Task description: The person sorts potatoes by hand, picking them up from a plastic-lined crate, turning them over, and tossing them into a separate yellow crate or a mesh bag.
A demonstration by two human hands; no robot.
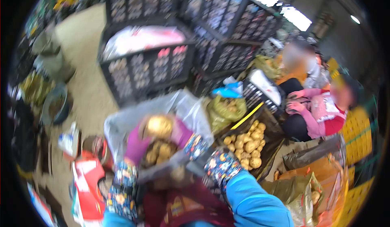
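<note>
A large pale potato (159, 126) is held up between my two purple-gloved hands. My left hand (137, 142) closes on its left side, and my right hand (181, 132) grips it from the right. Motion blurs the fingers somewhat. Below them, more potatoes (160, 152) lie inside a container lined with clear plastic (122, 121), its near side close to my body. Flowered sleeve covers (222, 166) reach over both my forearms.
Black crates (148, 70) are stacked ahead, one holding a plastic-wrapped bundle. To the right, potatoes (248, 145) fill a dark-lined crate near a green sack (225, 113). Two people sit at right, one in pink sleeves (319, 109). A bucket (55, 103) stands left.
</note>
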